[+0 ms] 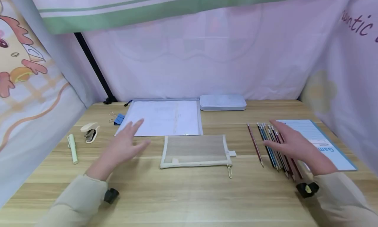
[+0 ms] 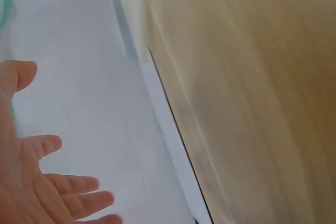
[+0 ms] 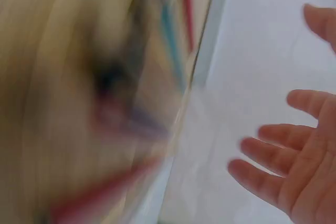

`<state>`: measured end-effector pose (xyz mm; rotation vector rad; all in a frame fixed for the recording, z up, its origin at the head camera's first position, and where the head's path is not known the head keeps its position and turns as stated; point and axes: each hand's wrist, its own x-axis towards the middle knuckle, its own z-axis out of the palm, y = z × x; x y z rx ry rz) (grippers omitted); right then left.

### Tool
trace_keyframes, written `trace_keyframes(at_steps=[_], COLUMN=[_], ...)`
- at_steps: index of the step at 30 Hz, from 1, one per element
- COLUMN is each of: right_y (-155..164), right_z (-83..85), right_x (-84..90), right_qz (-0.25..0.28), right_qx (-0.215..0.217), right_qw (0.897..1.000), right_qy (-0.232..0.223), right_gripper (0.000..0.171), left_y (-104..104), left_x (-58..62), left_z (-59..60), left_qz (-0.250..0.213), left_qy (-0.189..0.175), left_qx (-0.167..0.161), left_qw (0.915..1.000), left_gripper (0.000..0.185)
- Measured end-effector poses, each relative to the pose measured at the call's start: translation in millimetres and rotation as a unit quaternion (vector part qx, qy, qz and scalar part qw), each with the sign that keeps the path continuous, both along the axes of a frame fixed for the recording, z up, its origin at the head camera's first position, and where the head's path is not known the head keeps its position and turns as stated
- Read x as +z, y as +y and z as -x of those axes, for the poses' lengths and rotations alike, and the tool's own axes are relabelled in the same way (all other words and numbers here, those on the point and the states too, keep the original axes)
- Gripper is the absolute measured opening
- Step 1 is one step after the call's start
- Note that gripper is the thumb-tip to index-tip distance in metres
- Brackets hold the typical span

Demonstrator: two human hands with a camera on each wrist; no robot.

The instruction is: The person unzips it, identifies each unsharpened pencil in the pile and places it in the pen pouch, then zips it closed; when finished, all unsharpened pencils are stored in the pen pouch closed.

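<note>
While the left hand (image 1: 125, 145) and right hand (image 1: 289, 143) hover empty, fingers spread, the pencils (image 1: 276, 159) seem light, stiff and likely to roll, best pinched mid-shaft

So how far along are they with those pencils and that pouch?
Done: perhaps little, just most of the pencils lying bunched together, one maroon pencil apart.
In hand: nothing; the left hand and right hand are both open and empty, the right one over the bunch.
Still to do: if the pencils go in the mesh zip pouch, probably all of them, since it lies flat with none showing inside.
</note>
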<state>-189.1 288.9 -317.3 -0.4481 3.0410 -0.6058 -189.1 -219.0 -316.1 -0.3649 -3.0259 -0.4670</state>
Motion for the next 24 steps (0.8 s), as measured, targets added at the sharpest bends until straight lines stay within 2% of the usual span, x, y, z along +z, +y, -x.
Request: trace_keyframes(at_steps=[4,6,8,11,13,15,18,19,21,23,24], right_y=[-31.6,-45.5,-57.2,-70.4,-76.3,-80.4,-84.6,-85.6,-87.9,-90.4,-91.8], right_z=[-5.5,-8.4,-10.4,-12.4,-12.6,-12.2,-9.7,-8.9,-7.1,-6.4,-6.4], right_x=[-3.7,-7.4,-12.2,-20.9,-26.2,-30.4,-35.8,-37.6,-41.6,-45.5,-47.2], right_qz=[0.071,0.111,0.159,0.218,0.245,0.255,0.259,0.259,0.255,0.244,0.235], right_qx=[0.051,0.066,0.074,0.079,0.079,0.079,0.08,0.082,0.085,0.088,0.091], right_qw=[0.996,0.991,0.982,0.964,0.953,0.948,0.947,0.946,0.945,0.947,0.95], right_qy=[-0.007,-0.03,-0.069,-0.132,-0.161,-0.171,-0.174,-0.179,-0.188,-0.189,-0.185], right_gripper=[0.078,0.075,0.073,0.073,0.074,0.074,0.072,0.072,0.073,0.075,0.075], left_y=[38.6,58.0,76.7,103.3,120.3,136.0,156.2,161.9,171.0,177.5,179.8], left_x=[-2.0,-4.2,-6.8,-11.8,-15.6,-20.5,-28.6,-31.2,-36.7,-41.3,-43.6], left_z=[-13.1,-18.8,-22.6,-25.9,-26.3,-25.3,-22.0,-20.9,-18.5,-16.6,-15.6], left_qz=[-0.099,-0.156,-0.216,-0.304,-0.339,-0.362,-0.38,-0.382,-0.378,-0.368,-0.361], left_qy=[-0.035,-0.062,-0.102,-0.168,-0.198,-0.216,-0.243,-0.254,-0.27,-0.278,-0.276], left_qx=[-0.049,-0.07,-0.084,-0.102,-0.107,-0.119,-0.137,-0.141,-0.147,-0.147,-0.146], left_qw=[0.9933,0.9833,0.9675,0.9322,0.9136,0.899,0.8819,0.8773,0.8735,0.8748,0.8788], left_gripper=[0.081,0.078,0.073,0.066,0.062,0.06,0.058,0.057,0.054,0.05,0.047])
